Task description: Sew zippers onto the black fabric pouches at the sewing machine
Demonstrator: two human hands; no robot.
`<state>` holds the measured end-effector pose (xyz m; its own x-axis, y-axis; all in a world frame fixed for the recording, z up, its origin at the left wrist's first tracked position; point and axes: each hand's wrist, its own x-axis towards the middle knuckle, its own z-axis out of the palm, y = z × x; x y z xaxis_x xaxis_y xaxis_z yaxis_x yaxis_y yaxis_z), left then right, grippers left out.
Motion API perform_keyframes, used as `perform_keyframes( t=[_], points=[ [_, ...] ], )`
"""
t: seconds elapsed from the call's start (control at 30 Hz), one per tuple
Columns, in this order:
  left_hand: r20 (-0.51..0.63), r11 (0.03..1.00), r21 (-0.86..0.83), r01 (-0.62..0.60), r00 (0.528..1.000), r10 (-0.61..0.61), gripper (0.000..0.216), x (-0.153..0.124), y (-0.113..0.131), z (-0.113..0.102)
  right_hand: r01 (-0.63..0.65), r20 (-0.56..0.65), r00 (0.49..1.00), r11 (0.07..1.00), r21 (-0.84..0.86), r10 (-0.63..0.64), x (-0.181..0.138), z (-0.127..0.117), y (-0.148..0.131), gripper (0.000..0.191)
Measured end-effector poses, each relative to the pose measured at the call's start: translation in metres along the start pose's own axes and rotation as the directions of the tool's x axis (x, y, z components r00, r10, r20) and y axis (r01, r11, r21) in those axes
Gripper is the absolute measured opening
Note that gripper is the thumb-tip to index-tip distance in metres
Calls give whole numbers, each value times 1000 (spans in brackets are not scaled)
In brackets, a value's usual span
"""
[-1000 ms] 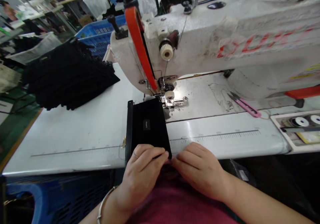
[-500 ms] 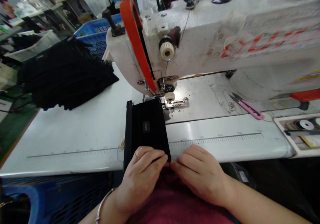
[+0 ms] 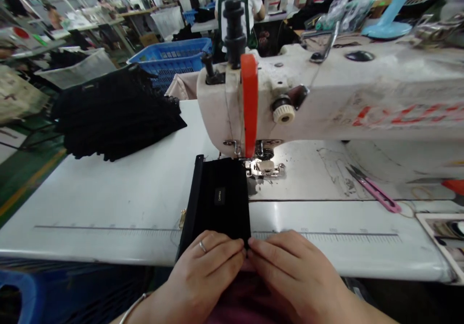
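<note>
A black fabric piece [image 3: 224,218] with a small dark label lies on the sewing table, its far edge at the presser foot of the sewing machine [image 3: 311,87]. My left hand [image 3: 213,266], a ring on one finger, pinches the near right corner of the fabric. Fingertips of my right hand [image 3: 290,266] close on the same corner from the other side, touching or nearly touching the left fingertips. A dark strip runs along the fabric's left side. Just left of it sits a small gold-coloured metal piece [image 3: 182,218].
A heap of black fabric pieces [image 3: 116,116] lies at the table's left. Pink thread snips [image 3: 380,196] rest right of the needle area. Behind stands a blue plastic basket [image 3: 170,56]; another blue basket [image 3: 25,285] is below the table edge. A co-worker [image 3: 239,5] is beyond the machine.
The view has tilted up, so the machine and table appear lower and more of the room shows. Both hands keep their hold at the fabric's near corner, fingertips slightly closer together.
</note>
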<state>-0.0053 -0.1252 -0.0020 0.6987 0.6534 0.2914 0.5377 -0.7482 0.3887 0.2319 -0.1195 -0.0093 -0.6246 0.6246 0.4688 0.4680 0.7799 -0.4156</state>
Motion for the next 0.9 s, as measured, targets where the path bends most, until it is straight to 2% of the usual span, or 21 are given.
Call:
perform_keyframes(
  t=[0.37,0.57,0.9],
  points=[
    [42,992,36,-121,992,119,26,36,-23,-20,-6,103,995,1000,-19,8,23,-12,18,27],
    [81,981,94,-172,983,165,24,48,-47,-19,-12,158,987,999,-41,18,37,-13,32,24],
    [-1,954,172,-246,968,249,21,78,-77,-21,-22,178,983,993,-118,43,64,-17,55,22]
  ],
)
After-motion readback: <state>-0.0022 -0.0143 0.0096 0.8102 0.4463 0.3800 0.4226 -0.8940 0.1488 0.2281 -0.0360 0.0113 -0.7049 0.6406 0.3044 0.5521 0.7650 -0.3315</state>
